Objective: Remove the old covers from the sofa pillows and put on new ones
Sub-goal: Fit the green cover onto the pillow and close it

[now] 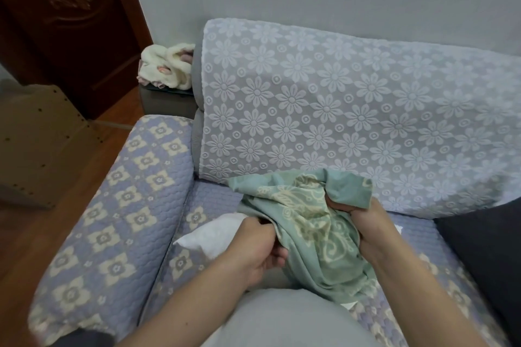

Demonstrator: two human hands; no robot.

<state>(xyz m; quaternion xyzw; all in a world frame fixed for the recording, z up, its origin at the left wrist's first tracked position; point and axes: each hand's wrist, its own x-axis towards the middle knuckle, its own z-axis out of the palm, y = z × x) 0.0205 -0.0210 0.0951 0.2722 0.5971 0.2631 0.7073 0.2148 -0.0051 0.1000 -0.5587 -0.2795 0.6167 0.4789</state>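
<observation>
A green pillow cover with a pale swirl pattern is bunched up over the sofa seat, held between both hands. My left hand grips its lower left edge. My right hand grips a fold near the cover's upper right corner. Under the cover lies a bare white pillow, its left corner sticking out on the seat; most of it is hidden by the cloth and my arms.
The sofa seat and armrest wear a quilted purple flower cover; the backrest has white floral lace. A dark cushion sits at the right. A side table with fluffy cloth and a dark wooden door stand left.
</observation>
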